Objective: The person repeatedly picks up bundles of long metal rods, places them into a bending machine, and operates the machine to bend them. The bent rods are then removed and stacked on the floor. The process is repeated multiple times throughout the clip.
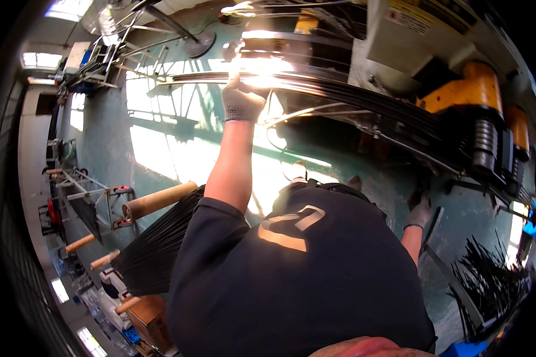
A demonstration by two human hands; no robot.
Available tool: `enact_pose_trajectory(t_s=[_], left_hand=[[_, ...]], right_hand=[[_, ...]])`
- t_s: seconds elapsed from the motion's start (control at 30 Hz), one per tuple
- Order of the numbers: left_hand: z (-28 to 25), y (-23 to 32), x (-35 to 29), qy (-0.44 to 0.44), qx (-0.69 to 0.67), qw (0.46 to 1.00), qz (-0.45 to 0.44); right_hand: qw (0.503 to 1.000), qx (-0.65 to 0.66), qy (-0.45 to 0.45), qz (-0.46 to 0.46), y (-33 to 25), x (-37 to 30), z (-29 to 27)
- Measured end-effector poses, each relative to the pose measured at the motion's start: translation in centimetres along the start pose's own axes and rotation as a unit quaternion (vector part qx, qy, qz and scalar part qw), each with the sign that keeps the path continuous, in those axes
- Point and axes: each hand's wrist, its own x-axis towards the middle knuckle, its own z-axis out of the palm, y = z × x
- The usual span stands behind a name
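Observation:
My left hand (242, 100), in a grey knitted glove, is closed round the left part of a bundle of long, thin dark strips (321, 86). Strong sunlight washes out its fingertips. From there the strips run right toward a machine with orange rollers or housings (473, 89). Lower down on the right, my right hand (420, 213), also gloved, hangs beside a dark metal bar (433, 229). Its fingers point away from me into shadow, and whether they hold anything is hidden.
Behind my left arm lies a cardboard tube (161, 200) beside a fan of black strands (155, 244). Cut black strips (488, 271) are heaped at the lower right. A round-based metal stand (200, 44) stands beyond my left hand. A metal frame (89, 190) is at far left.

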Motion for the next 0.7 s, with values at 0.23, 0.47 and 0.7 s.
enact_pose_trajectory(t_s=[0.23, 0.47, 0.7], left_hand=[[-8.8, 19.4, 5.1, 0.116, 0.041, 0.986, 0.110], [-11.3, 29.2, 8.5, 0.165, 0.181, 0.966, 0.087], [-9.4, 26.2, 8.3, -0.006, 0.316, 0.949, -0.009]], right_hand=[[0.992, -0.093, 0.050, 0.071, 7.1, -7.7, 2.0], [0.979, -0.179, 0.057, 0.079, 10.1, -10.9, 2.1], [0.983, -0.145, 0.083, 0.081, 8.6, -8.7, 3.1]])
